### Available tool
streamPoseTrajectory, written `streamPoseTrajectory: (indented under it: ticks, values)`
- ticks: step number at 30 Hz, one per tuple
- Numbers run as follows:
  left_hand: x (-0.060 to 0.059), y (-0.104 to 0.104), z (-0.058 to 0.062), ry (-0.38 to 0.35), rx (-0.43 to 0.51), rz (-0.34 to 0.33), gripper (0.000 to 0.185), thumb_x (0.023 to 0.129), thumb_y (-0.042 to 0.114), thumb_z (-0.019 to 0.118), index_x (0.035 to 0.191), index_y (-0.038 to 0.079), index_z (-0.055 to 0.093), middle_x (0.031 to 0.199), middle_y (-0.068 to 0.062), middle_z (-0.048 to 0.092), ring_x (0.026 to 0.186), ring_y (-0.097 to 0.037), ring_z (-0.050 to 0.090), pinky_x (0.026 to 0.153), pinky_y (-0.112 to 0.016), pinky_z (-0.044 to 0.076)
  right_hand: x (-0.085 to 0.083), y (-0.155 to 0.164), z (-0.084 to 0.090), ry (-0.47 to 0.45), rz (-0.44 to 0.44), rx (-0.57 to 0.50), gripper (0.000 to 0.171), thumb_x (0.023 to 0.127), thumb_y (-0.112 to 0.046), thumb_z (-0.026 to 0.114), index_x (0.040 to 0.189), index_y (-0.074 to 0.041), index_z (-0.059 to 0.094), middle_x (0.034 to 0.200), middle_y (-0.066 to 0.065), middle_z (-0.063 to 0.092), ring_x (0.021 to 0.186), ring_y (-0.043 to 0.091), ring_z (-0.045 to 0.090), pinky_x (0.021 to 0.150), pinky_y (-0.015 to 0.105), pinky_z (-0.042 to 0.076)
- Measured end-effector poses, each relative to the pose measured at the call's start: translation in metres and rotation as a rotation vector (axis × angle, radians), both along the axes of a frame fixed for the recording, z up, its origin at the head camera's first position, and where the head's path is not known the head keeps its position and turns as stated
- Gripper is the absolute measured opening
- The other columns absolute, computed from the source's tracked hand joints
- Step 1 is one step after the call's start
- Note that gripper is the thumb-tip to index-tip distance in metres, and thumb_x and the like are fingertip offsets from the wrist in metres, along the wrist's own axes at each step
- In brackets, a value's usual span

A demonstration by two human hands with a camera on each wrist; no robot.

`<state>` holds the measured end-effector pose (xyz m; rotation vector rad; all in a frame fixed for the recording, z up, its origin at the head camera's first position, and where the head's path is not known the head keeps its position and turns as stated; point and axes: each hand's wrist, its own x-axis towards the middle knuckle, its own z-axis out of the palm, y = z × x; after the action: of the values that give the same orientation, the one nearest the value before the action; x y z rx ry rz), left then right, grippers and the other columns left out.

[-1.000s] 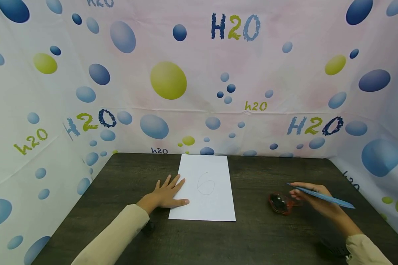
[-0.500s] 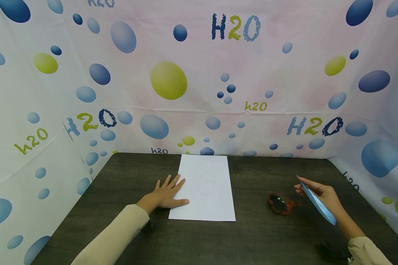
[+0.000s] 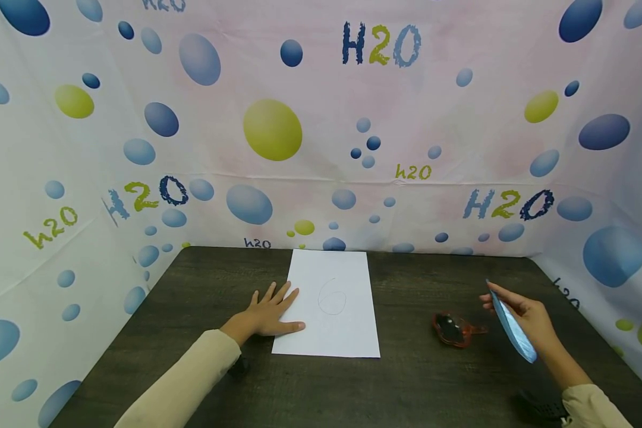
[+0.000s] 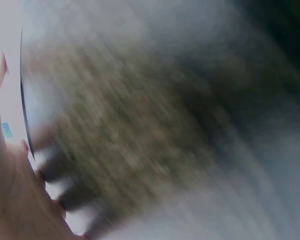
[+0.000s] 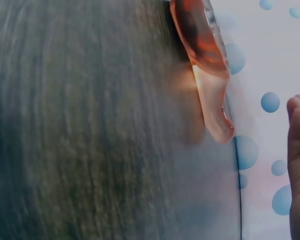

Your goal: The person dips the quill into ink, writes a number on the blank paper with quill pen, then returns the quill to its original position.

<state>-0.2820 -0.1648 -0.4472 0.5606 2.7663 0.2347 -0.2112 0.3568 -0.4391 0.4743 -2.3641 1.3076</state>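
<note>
A white sheet of paper (image 3: 333, 309) lies on the dark wooden table (image 3: 417, 386), with a faint pencilled loop like a "6" on it. My left hand (image 3: 271, 312) lies flat with straight fingers, pressing the paper's left edge. My right hand (image 3: 524, 315) holds a blue pen (image 3: 508, 326) above the table at the right, its tip pointing up and away. A small orange translucent object with a dark centre and a short handle (image 3: 453, 329) sits on the table just left of that hand; it fills the top of the right wrist view (image 5: 202, 55).
Walls of bubble-printed cloth with "H2O" lettering (image 3: 380, 44) enclose the table on three sides. A dark wrist strap (image 3: 537, 407) shows at my right cuff. The left wrist view is blurred, showing only table grain and fingertips (image 4: 25, 147).
My right hand has drawn back to the right, away from the orange object, and swung the pen from lying nearly level to pointing up and away. The left hand and paper have stayed put.
</note>
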Motion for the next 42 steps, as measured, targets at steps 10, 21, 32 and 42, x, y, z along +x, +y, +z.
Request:
streamPoseTrajectory:
  ticks: [10, 21, 32, 42]
  values:
    - [0.001, 0.000, 0.001, 0.002, -0.005, -0.003, 0.093, 0.084, 0.076, 0.042, 0.156, 0.026, 0.012, 0.162, -0.003, 0.001, 0.147, -0.037, -0.003, 0.109, -0.068, 0.001, -0.001, 0.001, -0.001, -0.148, 0.180, -0.204, 0.038, 0.104, -0.008, 0.039, 0.141, -0.001, 0.046, 0.109, -0.011, 0.070, 0.095, 0.002, 0.066, 0.079, 0.013, 0.050]
    - [0.000, 0.000, 0.000, 0.014, -0.001, -0.004, 0.093, 0.084, 0.077, 0.042, 0.156, 0.026, 0.013, 0.162, -0.003, 0.003, 0.147, -0.037, -0.002, 0.109, -0.068, 0.001, 0.000, 0.003, 0.001, -0.286, 0.214, -0.369, 0.034, 0.101, -0.006, 0.048, 0.134, -0.006, 0.056, 0.107, -0.008, 0.072, 0.095, 0.008, 0.068, 0.074, 0.019, 0.054]
    - [0.001, 0.001, 0.001, 0.004, -0.008, 0.000, 0.092, 0.085, 0.076, 0.042, 0.156, 0.027, 0.011, 0.162, -0.003, 0.002, 0.147, -0.036, -0.003, 0.110, -0.067, 0.001, -0.002, 0.015, 0.008, -0.487, 0.343, -0.385, 0.025, 0.101, 0.000, 0.044, 0.118, -0.017, 0.051, 0.107, -0.001, 0.072, 0.102, 0.007, 0.066, 0.081, 0.019, 0.052]
    - [0.000, 0.000, 0.000, -0.002, -0.003, 0.003, 0.093, 0.084, 0.077, 0.042, 0.156, 0.027, 0.011, 0.162, -0.003, 0.001, 0.147, -0.037, -0.002, 0.109, -0.067, 0.000, -0.004, 0.031, 0.018, -0.794, 0.434, -0.229, 0.026, 0.102, -0.010, 0.045, 0.119, -0.010, 0.065, 0.111, -0.009, 0.068, 0.099, 0.006, 0.063, 0.083, 0.026, 0.053]
